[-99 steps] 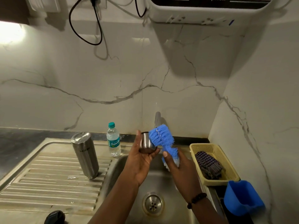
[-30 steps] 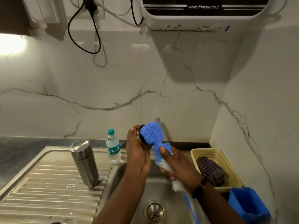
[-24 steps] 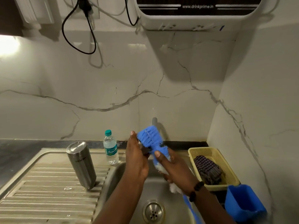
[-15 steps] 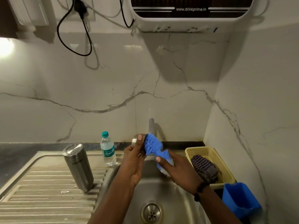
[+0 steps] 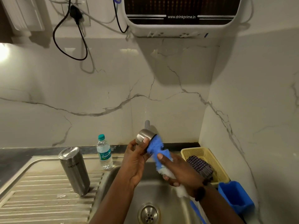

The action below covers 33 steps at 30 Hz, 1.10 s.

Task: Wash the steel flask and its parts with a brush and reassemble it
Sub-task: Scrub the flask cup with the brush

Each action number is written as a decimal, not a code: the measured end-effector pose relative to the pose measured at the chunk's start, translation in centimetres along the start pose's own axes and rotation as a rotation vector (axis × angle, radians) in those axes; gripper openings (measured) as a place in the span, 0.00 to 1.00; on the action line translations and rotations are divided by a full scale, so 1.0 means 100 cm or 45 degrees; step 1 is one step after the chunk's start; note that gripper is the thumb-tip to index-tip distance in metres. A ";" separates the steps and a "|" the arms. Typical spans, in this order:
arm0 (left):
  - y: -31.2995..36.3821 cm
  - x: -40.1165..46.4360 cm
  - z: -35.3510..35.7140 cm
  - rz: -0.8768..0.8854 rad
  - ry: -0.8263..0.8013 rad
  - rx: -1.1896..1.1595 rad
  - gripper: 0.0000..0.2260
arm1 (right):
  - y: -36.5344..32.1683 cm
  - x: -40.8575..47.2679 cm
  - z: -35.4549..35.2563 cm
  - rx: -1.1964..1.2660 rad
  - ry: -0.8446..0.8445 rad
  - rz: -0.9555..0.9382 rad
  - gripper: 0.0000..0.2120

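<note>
Over the sink basin [image 5: 123,189], my left hand [image 5: 135,157] grips a small steel flask cap [image 5: 144,136], tilted with its mouth toward the right. The blue bristle head of the brush [image 5: 156,147] is pushed into that mouth. My right hand [image 5: 176,170] holds the brush by its blue and white bristle neck; its blue handle runs down past my wrist. The steel flask body [image 5: 74,170] stands upside down on the ribbed drainboard, left of both hands.
A small plastic water bottle [image 5: 104,153] stands at the sink's back edge. A tap spout [image 5: 147,124] rises behind the cap. A yellow basket [image 5: 215,165] with a checked cloth and a blue tub [image 5: 236,196] sit at the right. The drain [image 5: 149,214] lies below.
The steel cap has turned so its closed end shows at the upper left, with the brush head deeper in its mouth. Both hands have shifted slightly; the camera has tilted up.
</note>
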<state>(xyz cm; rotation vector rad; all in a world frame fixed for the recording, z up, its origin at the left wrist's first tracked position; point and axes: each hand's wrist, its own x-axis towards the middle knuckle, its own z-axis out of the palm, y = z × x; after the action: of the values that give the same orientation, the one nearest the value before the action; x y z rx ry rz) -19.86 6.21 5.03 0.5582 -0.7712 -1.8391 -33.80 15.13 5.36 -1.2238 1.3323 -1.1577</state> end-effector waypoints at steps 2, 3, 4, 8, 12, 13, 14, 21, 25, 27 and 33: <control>0.005 0.001 -0.001 0.097 -0.037 0.088 0.27 | -0.002 -0.009 -0.006 0.085 -0.008 0.042 0.16; 0.007 0.001 -0.002 0.147 -0.054 0.188 0.27 | -0.002 -0.013 -0.007 0.048 0.014 0.041 0.15; 0.009 0.001 -0.002 0.200 -0.073 0.306 0.27 | -0.002 -0.016 -0.008 -0.002 0.043 0.031 0.14; 0.009 -0.006 -0.007 0.386 -0.132 0.608 0.27 | 0.007 -0.020 -0.011 -0.312 0.241 -0.039 0.13; 0.010 -0.006 -0.012 0.512 -0.154 0.751 0.30 | 0.018 -0.021 -0.014 -0.450 0.438 -0.033 0.17; 0.010 -0.005 -0.013 0.533 -0.140 0.813 0.30 | 0.018 -0.020 -0.015 -0.429 0.491 -0.044 0.18; 0.010 -0.004 -0.015 0.550 -0.118 0.887 0.31 | 0.016 -0.019 -0.016 -0.441 0.560 -0.069 0.20; 0.007 -0.009 -0.017 0.705 -0.037 1.332 0.31 | -0.009 -0.013 0.003 -0.867 0.564 -0.377 0.24; 0.006 -0.016 -0.013 0.811 -0.038 1.369 0.30 | -0.007 0.002 -0.014 -0.938 0.665 -0.181 0.29; 0.010 -0.018 -0.012 0.835 -0.043 1.364 0.30 | -0.007 -0.002 -0.016 -0.967 0.750 -0.169 0.32; 0.017 -0.017 -0.013 0.866 -0.078 1.420 0.30 | 0.000 -0.003 -0.002 -0.984 0.688 -0.246 0.30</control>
<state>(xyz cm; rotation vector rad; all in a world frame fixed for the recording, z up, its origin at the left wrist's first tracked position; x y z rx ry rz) -17.28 6.98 5.46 0.7816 -1.7726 -0.6852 -34.02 15.44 5.39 -1.6705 2.2425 -1.1928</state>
